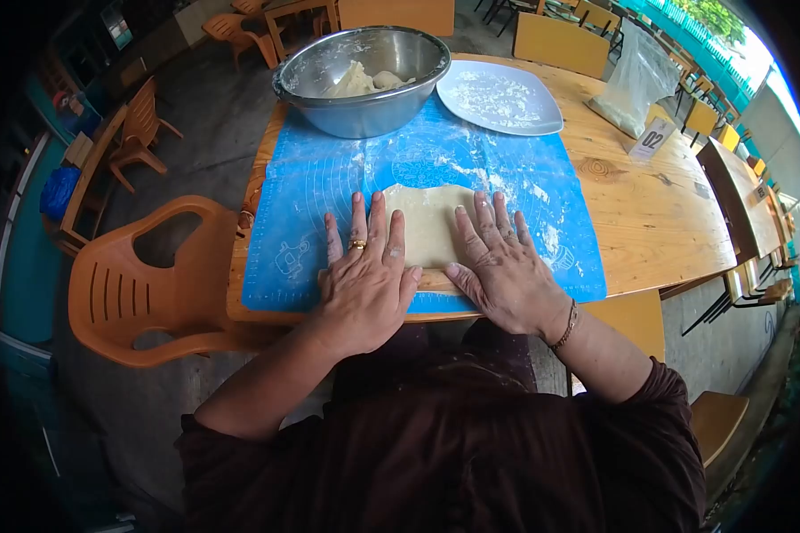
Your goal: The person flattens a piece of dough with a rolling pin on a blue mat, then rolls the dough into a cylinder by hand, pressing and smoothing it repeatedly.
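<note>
Dough [430, 233] is being supported as a flat sheet by the blue mat [280, 218] in the head view. Near its closest edge, a wooden rolling pin [436, 282] is being covered by the left hand [364, 275] and right hand [505, 271], both being held flat, palms down, fingers extended. Beyond, a metal bowl [364, 119] and pale plate [458, 82] are standing.

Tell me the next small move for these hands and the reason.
Probably push the rolling pin forward: most of the dough lies ahead of it, and the left hand and right hand seem to rest flat over it.
</note>
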Tool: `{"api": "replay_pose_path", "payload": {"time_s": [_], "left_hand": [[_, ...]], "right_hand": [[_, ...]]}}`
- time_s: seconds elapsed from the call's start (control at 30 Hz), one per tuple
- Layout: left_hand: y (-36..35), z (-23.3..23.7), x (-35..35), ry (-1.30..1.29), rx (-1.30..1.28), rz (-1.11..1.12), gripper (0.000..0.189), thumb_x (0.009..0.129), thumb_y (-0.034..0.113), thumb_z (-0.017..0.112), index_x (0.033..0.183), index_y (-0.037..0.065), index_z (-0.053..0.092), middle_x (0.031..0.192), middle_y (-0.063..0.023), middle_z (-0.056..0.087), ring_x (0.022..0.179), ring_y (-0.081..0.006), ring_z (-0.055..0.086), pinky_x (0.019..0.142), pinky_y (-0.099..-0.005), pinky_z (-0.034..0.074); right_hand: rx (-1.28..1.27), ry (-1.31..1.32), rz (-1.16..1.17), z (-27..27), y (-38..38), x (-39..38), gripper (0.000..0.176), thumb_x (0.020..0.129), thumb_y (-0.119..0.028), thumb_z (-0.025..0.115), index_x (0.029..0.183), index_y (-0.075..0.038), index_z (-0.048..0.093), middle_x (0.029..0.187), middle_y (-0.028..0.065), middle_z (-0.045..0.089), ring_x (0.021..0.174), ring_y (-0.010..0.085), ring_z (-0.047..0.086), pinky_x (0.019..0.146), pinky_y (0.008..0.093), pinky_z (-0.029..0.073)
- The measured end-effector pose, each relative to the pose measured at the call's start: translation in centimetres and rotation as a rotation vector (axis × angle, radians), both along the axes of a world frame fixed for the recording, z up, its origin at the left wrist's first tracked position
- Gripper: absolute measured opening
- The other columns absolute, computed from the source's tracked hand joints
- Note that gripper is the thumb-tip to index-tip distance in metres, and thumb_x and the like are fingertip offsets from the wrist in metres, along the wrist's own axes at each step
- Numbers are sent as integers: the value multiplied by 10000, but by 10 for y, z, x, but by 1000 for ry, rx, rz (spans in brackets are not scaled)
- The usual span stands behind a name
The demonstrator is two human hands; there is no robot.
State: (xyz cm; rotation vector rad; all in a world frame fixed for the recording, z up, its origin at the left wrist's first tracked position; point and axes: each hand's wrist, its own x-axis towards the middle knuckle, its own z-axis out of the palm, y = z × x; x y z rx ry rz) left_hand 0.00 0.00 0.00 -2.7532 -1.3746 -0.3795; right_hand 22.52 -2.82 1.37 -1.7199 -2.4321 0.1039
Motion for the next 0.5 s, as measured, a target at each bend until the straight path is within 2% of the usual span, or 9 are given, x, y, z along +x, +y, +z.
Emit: {"api": "replay_pose_path", "payload": {"time_s": [0.1,0.2,0.3,0.37,0.4,0.47,0.5], "left_hand": [[-5,6,-4,4,-33,-49,687,1021,351,462,1482,-139,323,1606,-349,158,1526,-486,48,1200,-650,54],[-12,13,-11,-11,-108,-126,680,1027,287,457,1494,-164,254,1602,-375,113,1511,-524,40,1212,-621,30],[-16,13,-20,-54,-144,-196,612,1006,228,495,1461,-149,336,1603,-357,156,1509,-526,69,1218,-611,59],[-15,7,-27,-154,-147,-272,460,962,128,549,1345,-118,483,1594,-319,235,1504,-523,122,1219,-606,101],[-16,8,-28,-153,-145,-270,460,962,128,549,1345,-118,483,1594,-319,235,1504,-523,122,1219,-606,101],[-16,9,-29,-225,-133,-260,314,912,43,594,1203,-71,577,1525,-274,377,1488,-487,223,1220,-593,148],[-15,13,-30,-225,-129,-255,314,912,43,594,1203,-71,577,1525,-274,377,1488,-487,223,1220,-593,148]], "right_hand": [[-21,39,47,2,-6,2,737,1048,-496,390,1548,35,286,1613,330,175,1520,487,105,1228,588,117],[-2,43,101,4,-16,3,716,1051,-478,393,1548,28,293,1610,335,178,1517,495,102,1229,587,113],[41,13,150,5,-22,3,723,1033,-452,452,1556,16,277,1607,334,186,1517,497,103,1231,588,104],[50,47,181,7,-24,3,684,982,-367,560,1509,27,373,1597,336,212,1505,512,142,1229,588,135],[52,48,183,7,-25,5,684,982,-367,560,1509,27,373,1597,336,212,1505,512,142,1229,588,135],[21,124,221,6,-21,10,526,904,-230,649,1349,33,554,1542,343,307,1477,533,209,1213,593,212],[25,123,226,10,-19,10,526,904,-230,649,1349,33,554,1542,343,307,1477,533,209,1213,593,212]]}}
